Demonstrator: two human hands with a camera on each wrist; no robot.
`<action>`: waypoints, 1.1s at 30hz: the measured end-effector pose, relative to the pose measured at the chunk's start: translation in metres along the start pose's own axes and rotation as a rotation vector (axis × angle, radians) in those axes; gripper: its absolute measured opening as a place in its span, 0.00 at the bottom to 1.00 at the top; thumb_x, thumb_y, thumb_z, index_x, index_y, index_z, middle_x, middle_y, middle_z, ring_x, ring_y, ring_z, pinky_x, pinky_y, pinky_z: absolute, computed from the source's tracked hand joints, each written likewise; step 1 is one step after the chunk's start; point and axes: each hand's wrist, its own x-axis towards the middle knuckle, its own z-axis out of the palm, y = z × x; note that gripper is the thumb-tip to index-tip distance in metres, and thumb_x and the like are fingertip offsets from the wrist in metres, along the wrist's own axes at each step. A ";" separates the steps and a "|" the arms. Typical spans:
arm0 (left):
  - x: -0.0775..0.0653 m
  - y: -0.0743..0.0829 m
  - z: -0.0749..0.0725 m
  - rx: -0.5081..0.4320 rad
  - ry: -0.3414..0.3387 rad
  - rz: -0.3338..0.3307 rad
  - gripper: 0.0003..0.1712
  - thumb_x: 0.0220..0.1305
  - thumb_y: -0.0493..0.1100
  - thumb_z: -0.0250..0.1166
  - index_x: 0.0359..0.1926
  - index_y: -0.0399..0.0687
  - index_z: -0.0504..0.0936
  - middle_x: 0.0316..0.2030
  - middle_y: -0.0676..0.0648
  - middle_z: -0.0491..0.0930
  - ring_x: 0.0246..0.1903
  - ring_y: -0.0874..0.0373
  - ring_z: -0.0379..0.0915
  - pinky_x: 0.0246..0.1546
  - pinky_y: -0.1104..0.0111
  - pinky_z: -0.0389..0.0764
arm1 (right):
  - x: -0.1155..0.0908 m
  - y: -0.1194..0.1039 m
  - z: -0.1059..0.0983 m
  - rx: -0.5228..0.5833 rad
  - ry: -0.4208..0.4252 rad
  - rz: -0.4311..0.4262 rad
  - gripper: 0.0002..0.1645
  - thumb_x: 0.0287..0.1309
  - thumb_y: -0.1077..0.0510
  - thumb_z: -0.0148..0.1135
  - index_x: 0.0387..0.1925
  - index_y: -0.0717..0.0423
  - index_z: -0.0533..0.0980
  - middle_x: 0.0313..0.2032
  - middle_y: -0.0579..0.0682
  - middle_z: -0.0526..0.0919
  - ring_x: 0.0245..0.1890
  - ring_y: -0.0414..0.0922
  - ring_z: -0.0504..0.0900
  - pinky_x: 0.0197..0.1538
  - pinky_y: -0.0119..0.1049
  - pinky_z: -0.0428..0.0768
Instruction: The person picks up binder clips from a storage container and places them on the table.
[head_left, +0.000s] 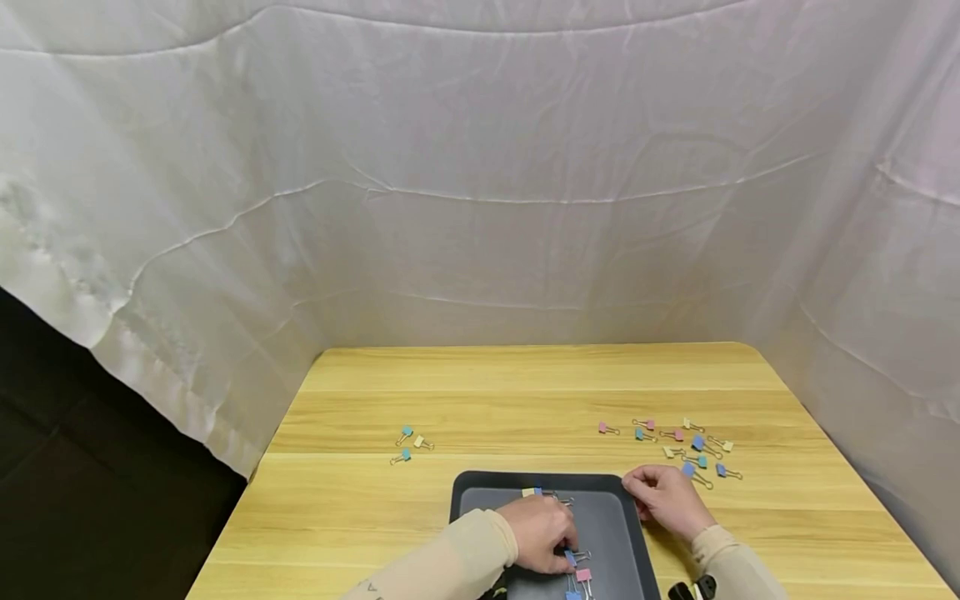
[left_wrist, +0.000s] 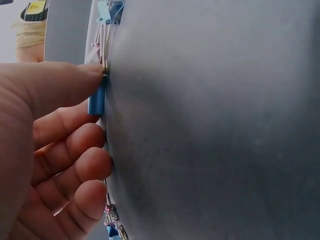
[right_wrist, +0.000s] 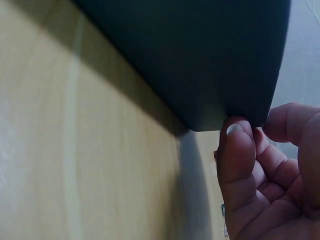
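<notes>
A dark grey tray [head_left: 606, 527] lies at the near side of the wooden table. Inside it, my left hand [head_left: 538, 532] pinches a blue binder clip [left_wrist: 97, 97] between thumb and index finger, the other fingers loosely curled. Near that hand in the tray are a pink binder clip [head_left: 583, 575] and another blue clip [head_left: 573, 595]. A yellow clip [head_left: 528, 492] and a blue one lie toward the tray's far side, partly hidden by the hand. My right hand [head_left: 670, 502] grips the tray's far right corner, its thumb and finger on the rim [right_wrist: 257, 117].
Several pink, teal, yellow and blue binder clips [head_left: 697, 443] lie scattered on the table [head_left: 517, 408] beyond my right hand. At the left are two teal clips [head_left: 406, 455] and a yellow clip [head_left: 420, 442]. Pale cloth [head_left: 525, 250] hangs behind and beside the table.
</notes>
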 end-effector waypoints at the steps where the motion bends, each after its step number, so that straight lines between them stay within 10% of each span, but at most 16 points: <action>1: 0.000 0.000 0.000 -0.007 -0.001 -0.005 0.09 0.51 0.58 0.66 0.31 0.63 0.84 0.24 0.66 0.72 0.24 0.77 0.62 0.25 0.84 0.66 | 0.000 0.000 0.000 -0.002 -0.002 -0.001 0.13 0.57 0.55 0.60 0.33 0.63 0.79 0.18 0.52 0.76 0.17 0.45 0.75 0.20 0.36 0.77; 16: -0.027 -0.046 -0.038 -0.025 0.225 -0.197 0.10 0.52 0.50 0.66 0.34 0.54 0.85 0.29 0.61 0.77 0.28 0.73 0.68 0.32 0.80 0.70 | 0.000 0.001 0.000 -0.005 -0.010 0.000 0.13 0.58 0.55 0.59 0.33 0.63 0.79 0.18 0.52 0.76 0.17 0.45 0.75 0.21 0.36 0.77; 33: -0.121 -0.144 -0.052 -0.161 0.349 -0.648 0.10 0.52 0.46 0.66 0.35 0.47 0.84 0.29 0.55 0.79 0.29 0.64 0.73 0.31 0.68 0.75 | 0.000 0.003 0.001 -0.040 0.010 -0.003 0.11 0.58 0.56 0.59 0.32 0.61 0.79 0.17 0.50 0.76 0.16 0.44 0.75 0.21 0.35 0.77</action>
